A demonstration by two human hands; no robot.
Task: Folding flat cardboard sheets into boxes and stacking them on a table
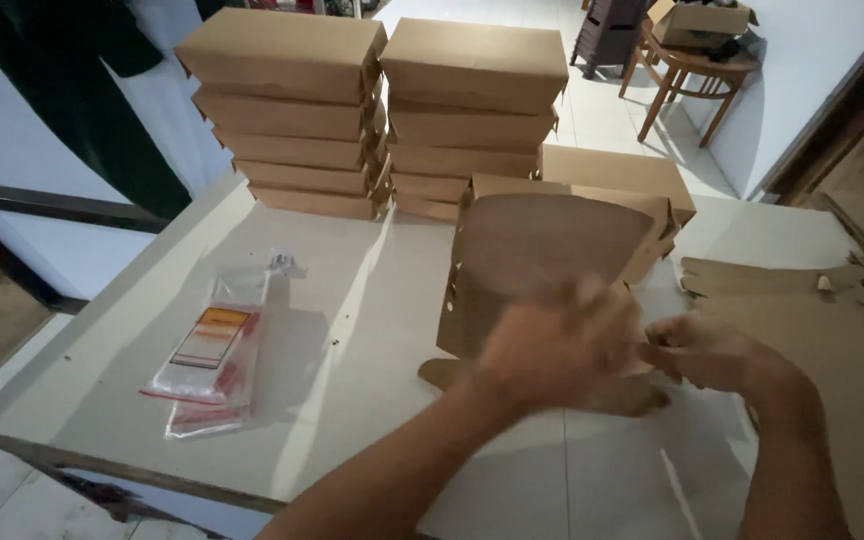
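Note:
A half-folded brown cardboard box [542,250] stands upright on the white table [352,330], its lid panel raised toward me. My left hand [552,345] is blurred in front of the box's lower part and presses on the cardboard. My right hand [712,350] pinches a flap at the box's lower right side. Both hands cover the box's near edge, so the fold there is hidden.
Two stacks of finished brown boxes [292,110] [472,110] stand at the table's back, with a single box [617,170] beside them. Flat cardboard blanks [832,320] lie to the right. Clear plastic bags [212,355] lie at the left. A wooden stool [692,70] with an open carton stands behind.

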